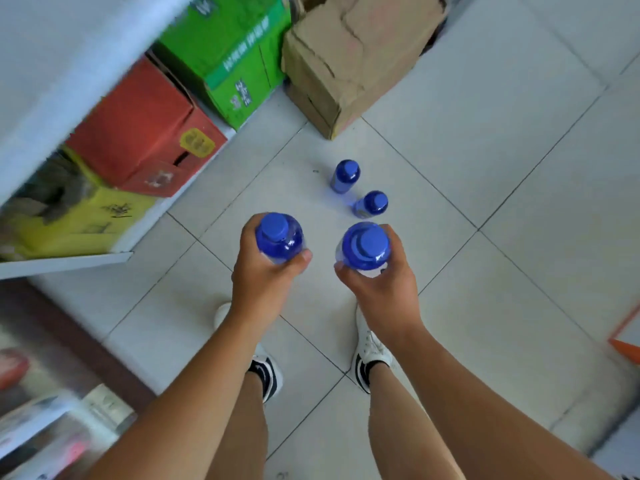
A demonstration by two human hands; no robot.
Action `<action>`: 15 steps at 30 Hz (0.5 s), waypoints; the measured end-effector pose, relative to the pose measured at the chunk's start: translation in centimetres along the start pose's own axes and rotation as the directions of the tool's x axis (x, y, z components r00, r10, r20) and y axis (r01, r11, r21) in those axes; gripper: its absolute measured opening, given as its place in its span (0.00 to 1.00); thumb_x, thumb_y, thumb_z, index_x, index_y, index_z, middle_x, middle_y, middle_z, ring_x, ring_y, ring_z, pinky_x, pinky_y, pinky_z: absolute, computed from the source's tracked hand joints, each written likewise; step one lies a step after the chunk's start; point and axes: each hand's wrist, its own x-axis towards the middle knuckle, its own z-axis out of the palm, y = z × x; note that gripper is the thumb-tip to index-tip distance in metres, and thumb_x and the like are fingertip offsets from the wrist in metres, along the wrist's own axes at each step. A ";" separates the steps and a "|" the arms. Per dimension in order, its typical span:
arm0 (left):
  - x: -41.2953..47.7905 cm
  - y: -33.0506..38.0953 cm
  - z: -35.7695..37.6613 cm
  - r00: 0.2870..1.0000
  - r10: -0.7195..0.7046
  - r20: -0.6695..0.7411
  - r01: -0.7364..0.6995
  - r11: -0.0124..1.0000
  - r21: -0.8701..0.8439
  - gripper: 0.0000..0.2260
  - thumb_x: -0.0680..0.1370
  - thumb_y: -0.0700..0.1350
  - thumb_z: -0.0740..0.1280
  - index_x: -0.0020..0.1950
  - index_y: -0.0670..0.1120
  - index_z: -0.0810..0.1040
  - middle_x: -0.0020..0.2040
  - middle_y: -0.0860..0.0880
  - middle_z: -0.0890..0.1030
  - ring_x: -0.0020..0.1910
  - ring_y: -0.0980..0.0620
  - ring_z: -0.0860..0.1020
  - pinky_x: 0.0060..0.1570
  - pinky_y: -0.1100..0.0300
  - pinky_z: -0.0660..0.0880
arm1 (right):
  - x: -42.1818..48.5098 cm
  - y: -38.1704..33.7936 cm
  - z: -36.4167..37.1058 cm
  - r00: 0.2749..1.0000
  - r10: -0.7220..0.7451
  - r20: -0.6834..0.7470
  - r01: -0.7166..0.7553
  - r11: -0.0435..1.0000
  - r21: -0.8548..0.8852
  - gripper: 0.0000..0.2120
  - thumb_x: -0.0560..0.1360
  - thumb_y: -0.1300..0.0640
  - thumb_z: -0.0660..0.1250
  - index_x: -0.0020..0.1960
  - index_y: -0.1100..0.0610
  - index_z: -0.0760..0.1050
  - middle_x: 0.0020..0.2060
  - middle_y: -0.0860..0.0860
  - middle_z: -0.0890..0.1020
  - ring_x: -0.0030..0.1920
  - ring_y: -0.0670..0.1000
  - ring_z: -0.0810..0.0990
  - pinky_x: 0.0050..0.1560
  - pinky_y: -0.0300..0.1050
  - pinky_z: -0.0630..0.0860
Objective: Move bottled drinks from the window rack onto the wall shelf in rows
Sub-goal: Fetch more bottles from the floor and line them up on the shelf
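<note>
I look straight down at a tiled floor. My left hand (263, 275) grips an upright blue bottle with a blue cap (278, 237) around its body. My right hand (381, 282) grips a second blue bottle (365, 245) the same way, a short gap to the right. Two more blue bottles stand on the floor just beyond my hands, one farther off (345, 175) and one nearer (371, 203). A white shelf (45, 64) runs along the upper left.
Under the shelf sit a red carton (138, 133), a green carton (228, 53) and a yellow carton (83, 216). A crumpled brown cardboard box (349, 60) stands on the floor beyond the bottles. My shoes (369, 355) are below my hands. An orange edge (627, 348) shows at right.
</note>
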 end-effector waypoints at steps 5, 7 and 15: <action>-8.0 12.8 -6.7 0.998 0.061 -0.024 -0.062 0.997 -0.036 0.37 0.68 0.40 0.80 0.64 0.64 0.63 0.55 0.63 0.75 0.52 0.62 0.79 0.57 0.60 0.74 | -6.0 -13.4 -4.2 0.986 -0.104 0.132 0.103 0.995 0.014 0.23 0.70 0.56 0.78 0.59 0.39 0.74 0.46 0.33 0.81 0.48 0.34 0.78 0.46 0.23 0.70; -10.8 17.8 -9.4 0.994 0.105 -0.038 -0.108 0.991 -0.081 0.36 0.67 0.36 0.79 0.63 0.61 0.64 0.55 0.60 0.76 0.48 0.66 0.79 0.54 0.65 0.74 | -8.2 -18.5 -6.0 0.974 -0.123 0.192 0.120 0.992 0.030 0.22 0.69 0.58 0.78 0.59 0.45 0.76 0.44 0.37 0.82 0.44 0.35 0.79 0.44 0.26 0.71; -20.1 35.3 -19.7 0.974 0.221 -0.051 -0.227 0.956 -0.187 0.27 0.61 0.39 0.79 0.55 0.54 0.75 0.49 0.55 0.83 0.47 0.56 0.81 0.48 0.58 0.78 | -15.9 -37.2 -11.1 0.842 -0.272 0.465 0.209 0.960 0.185 0.18 0.69 0.61 0.77 0.56 0.51 0.78 0.41 0.42 0.84 0.42 0.41 0.82 0.40 0.35 0.77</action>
